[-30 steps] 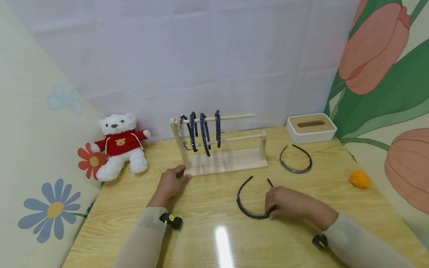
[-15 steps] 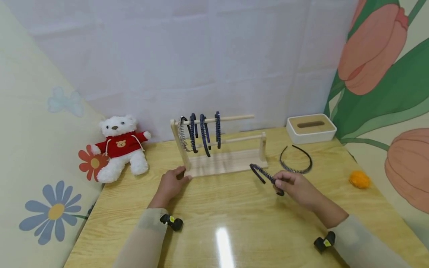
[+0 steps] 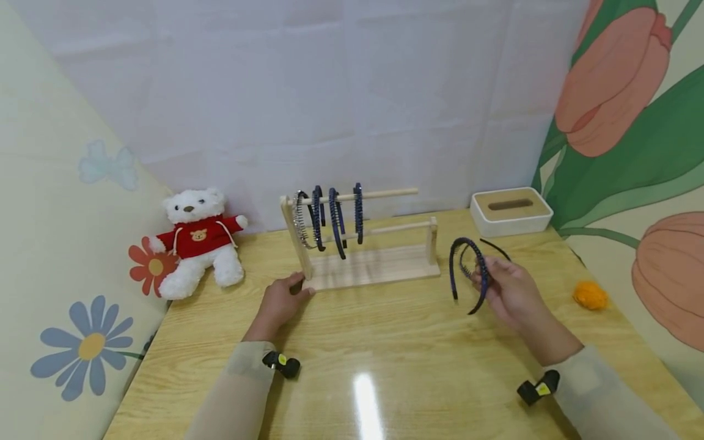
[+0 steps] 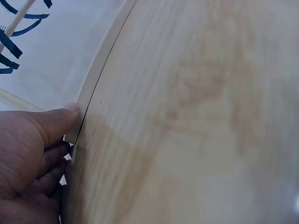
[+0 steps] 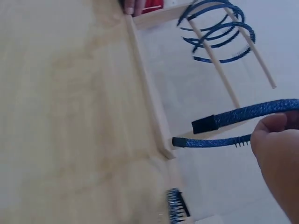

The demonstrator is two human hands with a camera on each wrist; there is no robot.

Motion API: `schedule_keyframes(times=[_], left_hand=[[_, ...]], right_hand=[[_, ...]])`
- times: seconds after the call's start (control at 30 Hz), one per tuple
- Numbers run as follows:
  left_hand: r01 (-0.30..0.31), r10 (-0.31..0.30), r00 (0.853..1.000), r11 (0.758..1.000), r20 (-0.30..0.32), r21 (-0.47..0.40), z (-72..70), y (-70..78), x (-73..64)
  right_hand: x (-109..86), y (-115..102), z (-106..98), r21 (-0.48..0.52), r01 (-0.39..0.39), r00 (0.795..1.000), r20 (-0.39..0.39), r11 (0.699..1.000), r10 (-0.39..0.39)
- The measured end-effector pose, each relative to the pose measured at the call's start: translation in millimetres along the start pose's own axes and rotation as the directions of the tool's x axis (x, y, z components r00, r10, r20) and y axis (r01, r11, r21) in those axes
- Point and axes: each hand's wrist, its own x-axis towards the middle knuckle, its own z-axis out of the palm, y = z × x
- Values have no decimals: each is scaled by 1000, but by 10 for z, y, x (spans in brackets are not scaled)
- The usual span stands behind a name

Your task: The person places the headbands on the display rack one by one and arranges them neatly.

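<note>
My right hand [image 3: 511, 293] grips a dark blue toothed headband [image 3: 453, 269] by one side and holds it raised above the table, its two ends pointing down. Behind it, partly hidden, another headband [image 3: 497, 249] lies on the table. A wooden headband stand [image 3: 374, 267] stands in the middle, with several headbands [image 3: 336, 220] hanging on its upper rod. My left hand [image 3: 278, 307] holds the left end of the stand's base, thumb at the front edge and fingers curled at the side. In the left wrist view the thumb [image 4: 63, 119] touches that base.
A white teddy bear [image 3: 200, 235] in a red hoodie sits at the back left. At the back right stands a white tissue box [image 3: 511, 211] with a wooden lid. An orange fluffy ball [image 3: 590, 294] lies near the table's right edge.
My right hand has lifted the headband off the table, turned it ends-down and carried it right, in front of the lying headband. My left hand stays at the stand.
</note>
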Motion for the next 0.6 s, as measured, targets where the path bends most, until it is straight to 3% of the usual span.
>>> schedule_keyframes(times=[0.13, 0.33, 0.43, 0.6], left_hand=[[-4, 4, 1000, 1000, -6, 2, -3, 6, 0], [1, -1, 1000, 1000, 2, -4, -11, 14, -12], [3, -3, 1000, 1000, 4, -4, -7, 15, -18], [-12, 12, 1000, 1000, -9, -3, 15, 12, -7]], right_hand=[[111, -172, 104, 41, 115, 991, -68, 993, -112], [366, -482, 392, 41, 280, 956, -100, 959, -275], [517, -566, 541, 31, 312, 948, -84, 950, -308], [739, -577, 736, 9, 305, 950, -68, 952, -303]])
